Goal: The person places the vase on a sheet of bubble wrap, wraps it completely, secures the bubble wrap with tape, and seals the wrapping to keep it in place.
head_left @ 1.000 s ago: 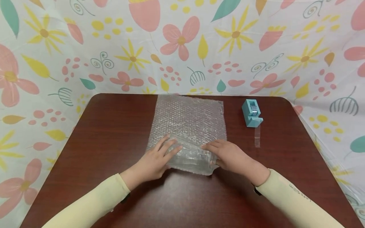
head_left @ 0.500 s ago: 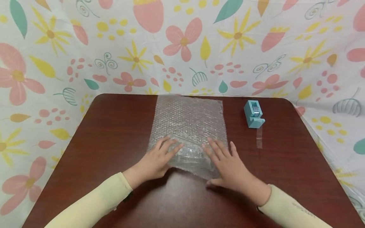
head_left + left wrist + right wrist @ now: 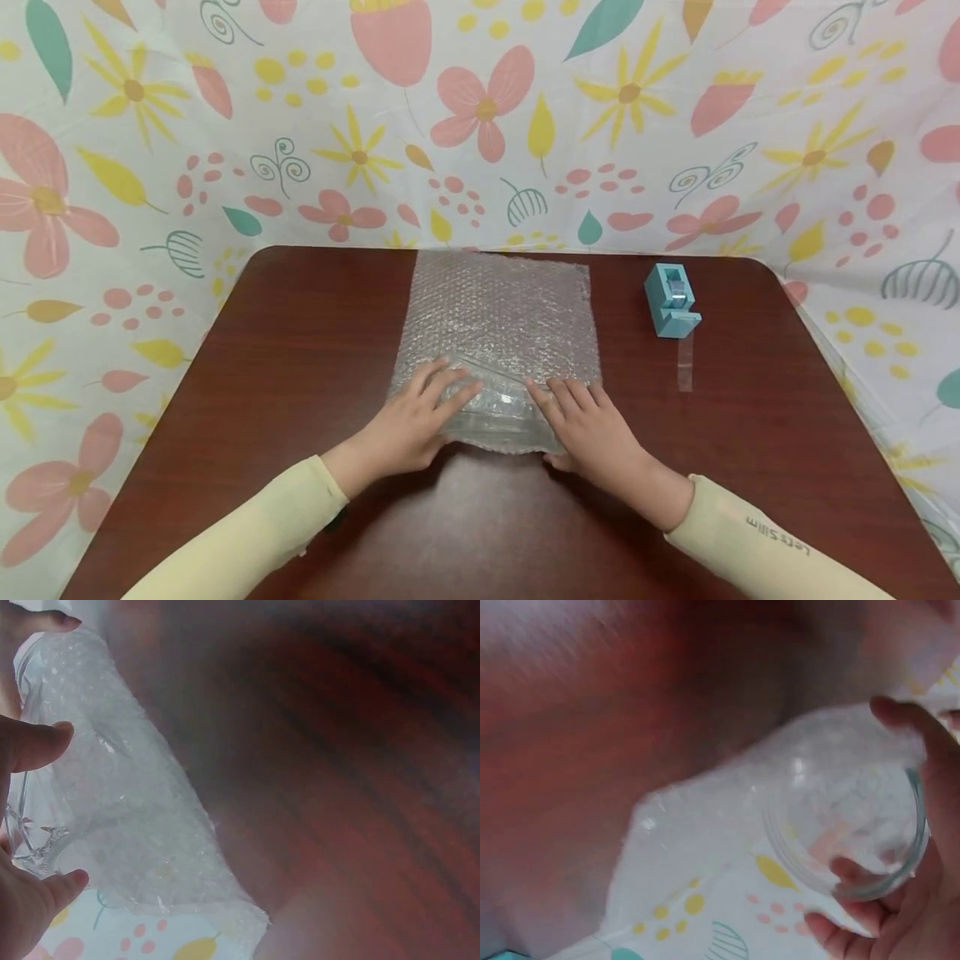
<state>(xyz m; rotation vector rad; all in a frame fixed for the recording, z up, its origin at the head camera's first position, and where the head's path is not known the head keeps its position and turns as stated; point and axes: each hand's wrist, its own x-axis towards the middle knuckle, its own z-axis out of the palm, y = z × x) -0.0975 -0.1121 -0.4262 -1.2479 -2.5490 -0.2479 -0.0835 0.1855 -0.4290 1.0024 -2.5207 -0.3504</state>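
Glass (image 3: pixel 495 407) gripped at both ends on the wrap (image 3: pixel 495 304).
Left hand (image 3: pixel 408 421) and right hand (image 3: pixel 600 429) curve round its ends, spread about its width, thumbs toward the near side, likely to stop it rolling; it lies sideways over the wrap's near end. The dispenser (image 3: pixel 669 321) stands far right, perhaps for easy reach.

Dark lettering (image 3: pixel 777 536) here, single line, printed on pale yellow right sleeve (image 3: pixel 753 557), just behind cuff (image 3: pixel 690 515)! Running lengthwise along it, upside down in head view. Elbow end, first letters coming up: looks like "Lets". On toward cuff now, strokes crowding together; rest too small, too blurred to read for certain.
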